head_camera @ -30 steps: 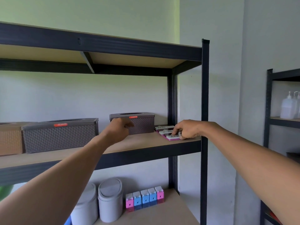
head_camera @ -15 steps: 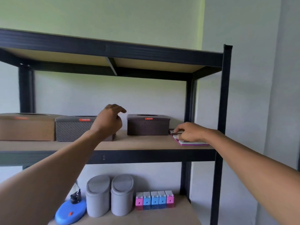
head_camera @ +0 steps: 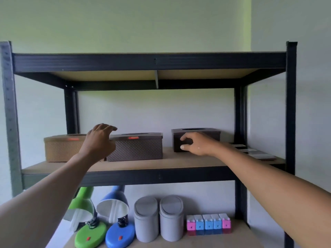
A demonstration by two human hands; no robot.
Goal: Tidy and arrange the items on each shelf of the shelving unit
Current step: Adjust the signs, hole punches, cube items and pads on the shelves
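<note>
- Dark brown woven-plastic tissue box sits on the middle shelf, apart from its neighbours; the right hand curls thumb and fingers at its front, contact unclear.
- Left hand hovers, fingers loosely spread, holding nothing.
- Best slid leftward, fronts flush.
- Three tissue boxes; below, two lamps, two bins.

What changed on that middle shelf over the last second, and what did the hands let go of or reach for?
The right hand left the flat packets at the shelf's right end and moved left to the dark brown box, fingers curling at its front. The left hand moved left from that box and now hovers open by the grey box and tan box. The three boxes and the packets stayed put.
</note>
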